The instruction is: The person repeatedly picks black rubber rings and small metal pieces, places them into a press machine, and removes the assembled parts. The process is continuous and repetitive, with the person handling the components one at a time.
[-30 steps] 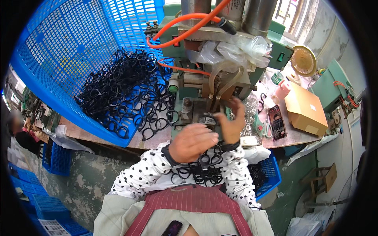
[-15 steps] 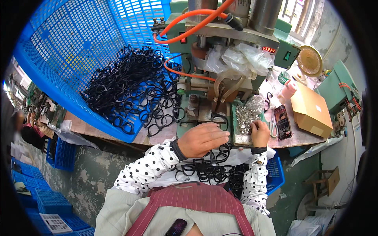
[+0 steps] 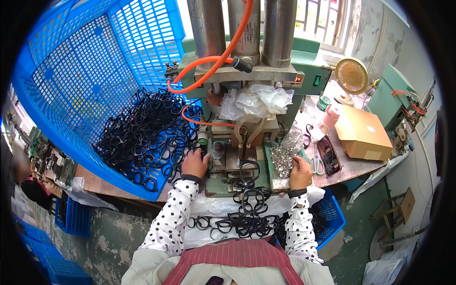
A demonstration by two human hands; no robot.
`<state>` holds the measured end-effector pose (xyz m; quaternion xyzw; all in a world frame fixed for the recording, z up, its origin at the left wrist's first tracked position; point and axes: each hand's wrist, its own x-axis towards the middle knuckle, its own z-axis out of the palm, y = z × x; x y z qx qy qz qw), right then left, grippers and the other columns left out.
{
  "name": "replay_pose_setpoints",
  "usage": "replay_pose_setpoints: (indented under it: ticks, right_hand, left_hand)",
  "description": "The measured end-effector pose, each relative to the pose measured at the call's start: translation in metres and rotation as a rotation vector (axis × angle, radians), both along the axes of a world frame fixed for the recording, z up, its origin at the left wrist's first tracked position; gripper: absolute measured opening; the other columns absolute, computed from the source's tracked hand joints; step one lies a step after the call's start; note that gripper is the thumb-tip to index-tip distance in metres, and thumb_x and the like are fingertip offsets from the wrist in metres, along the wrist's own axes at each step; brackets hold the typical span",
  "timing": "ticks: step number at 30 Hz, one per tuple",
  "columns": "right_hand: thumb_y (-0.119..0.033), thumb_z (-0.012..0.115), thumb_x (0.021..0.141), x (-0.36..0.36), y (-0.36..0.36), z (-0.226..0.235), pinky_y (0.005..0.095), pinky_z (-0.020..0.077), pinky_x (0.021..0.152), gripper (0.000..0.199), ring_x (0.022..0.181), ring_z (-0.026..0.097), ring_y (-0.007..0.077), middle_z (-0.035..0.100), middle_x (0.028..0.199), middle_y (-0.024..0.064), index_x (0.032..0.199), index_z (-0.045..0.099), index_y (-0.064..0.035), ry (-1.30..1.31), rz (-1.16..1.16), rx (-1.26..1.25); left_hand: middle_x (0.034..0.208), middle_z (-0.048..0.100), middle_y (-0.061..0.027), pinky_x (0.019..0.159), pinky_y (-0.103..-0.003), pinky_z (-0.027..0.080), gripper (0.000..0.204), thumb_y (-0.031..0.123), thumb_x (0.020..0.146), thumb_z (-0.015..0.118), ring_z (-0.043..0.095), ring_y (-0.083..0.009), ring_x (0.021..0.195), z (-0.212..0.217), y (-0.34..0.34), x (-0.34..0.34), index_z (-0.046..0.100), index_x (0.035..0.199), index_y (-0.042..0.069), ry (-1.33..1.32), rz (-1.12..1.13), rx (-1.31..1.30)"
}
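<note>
black rounded frames [image 3: 135,129], right hand [image 3: 300,176] at shiny metallic bits [image 3: 282,159]

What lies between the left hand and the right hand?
In the head view, going from left hand to right hand: the machine's metal fixture, a black eyeglass frame, then small shiny pieces.

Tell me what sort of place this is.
Probably a small factory workshop: a green-and-steel press stands beside a large blue basket heaped with black eyeglass-like frames, with another green machine off to the right.
</note>
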<state>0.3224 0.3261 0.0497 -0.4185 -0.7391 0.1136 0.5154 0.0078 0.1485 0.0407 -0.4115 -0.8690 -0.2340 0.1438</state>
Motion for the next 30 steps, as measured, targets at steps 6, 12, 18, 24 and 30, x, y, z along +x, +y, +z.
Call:
replay_pose_setpoints:
  ticks: [6,12,18,24,30]
  right_hand:
    - [-0.004,0.065,0.079,0.005,0.003,-0.005,0.0387,0.0476,0.073,0.011,0.082,0.062,0.0280,0.066,0.086,0.0075,0.089,0.067,-0.0095,-0.027,0.000,0.014]
    - [-0.005,0.065,0.082,0.000,-0.001,0.003,0.0394,0.0460,0.073,0.009,0.080,0.059,0.0293,0.065,0.086,0.0075,0.089,0.067,-0.0108,-0.026,-0.031,-0.028]
    - [0.000,0.067,0.080,-0.032,-0.031,0.045,0.0201,0.0425,0.060,0.016,0.064,0.052,0.0048,0.068,0.079,0.0005,0.095,0.072,-0.0007,0.389,0.378,-0.436]
    - [0.000,0.072,0.075,-0.063,-0.078,0.100,0.0191,0.0354,0.055,0.037,0.069,0.053,0.0022,0.069,0.085,0.0033,0.109,0.058,-0.0010,0.574,0.639,-0.585]
    - [-0.001,0.075,0.072,-0.070,-0.084,0.106,0.0198,0.0399,0.058,0.046,0.067,0.056,0.0053,0.069,0.080,0.0057,0.112,0.053,0.0002,0.462,0.628,-0.659]
  left_hand:
    - [0.087,0.060,-0.0179,0.073,-0.047,0.048,0.024,0.025,0.083,0.069,0.058,-0.0385,0.083,0.011,0.004,-0.006,0.060,0.092,0.005,-0.093,-0.039,0.234]
    - [0.080,0.062,-0.0041,0.053,-0.025,0.043,0.021,0.013,0.097,0.052,0.056,-0.0093,0.067,0.064,-0.042,-0.039,0.049,0.116,0.005,-0.870,-0.055,0.894]
    - [0.085,0.062,-0.0086,0.063,-0.028,0.047,0.022,0.007,0.091,0.061,0.057,-0.0206,0.065,0.085,-0.043,0.041,0.061,0.111,-0.001,-0.046,-0.146,0.796]
    - [0.098,0.063,-0.0048,0.082,-0.041,0.045,0.040,0.006,0.075,0.068,0.062,-0.0258,0.088,0.114,-0.029,0.108,0.061,0.114,0.008,0.213,-0.778,0.583]
    - [0.098,0.066,-0.0071,0.083,-0.043,0.049,0.034,0.014,0.083,0.068,0.062,-0.0257,0.085,0.115,-0.023,0.128,0.062,0.115,0.005,0.122,-0.993,0.520]
